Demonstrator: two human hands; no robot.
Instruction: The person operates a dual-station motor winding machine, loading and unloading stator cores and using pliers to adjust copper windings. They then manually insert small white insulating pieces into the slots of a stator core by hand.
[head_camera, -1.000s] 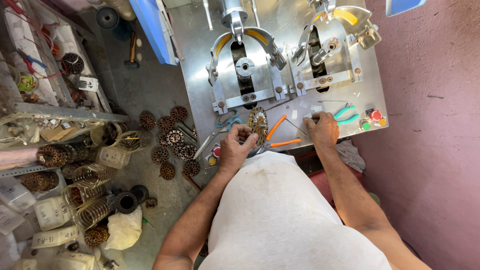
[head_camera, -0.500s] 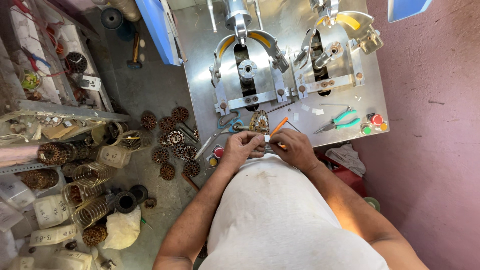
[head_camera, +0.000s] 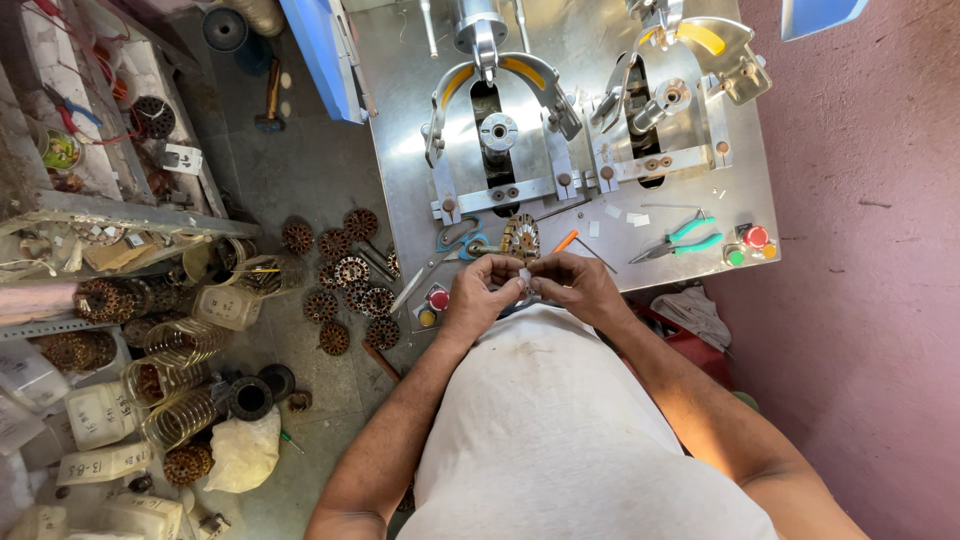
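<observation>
While both hands meet close to the body, the left hand (head_camera: 478, 296) and right hand (head_camera: 578, 288) pinch a tiny white piece (head_camera: 524, 276) tight, just below the round copper coil (head_camera: 521, 236) on the metal table (head_camera: 600, 210)

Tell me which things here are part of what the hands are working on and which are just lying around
In use: left hand, right hand, small white piece, round wound core.
Lying about: green-handled pliers, blue-handled scissors, cores on the floor, hammer.

A small whitish strip (head_camera: 524, 276) is sitting pinched between both hands' fingertips right at the near edge of the metal bench, and a round copper-wound stator (head_camera: 521, 236) is lying flat just beyond it.
</observation>
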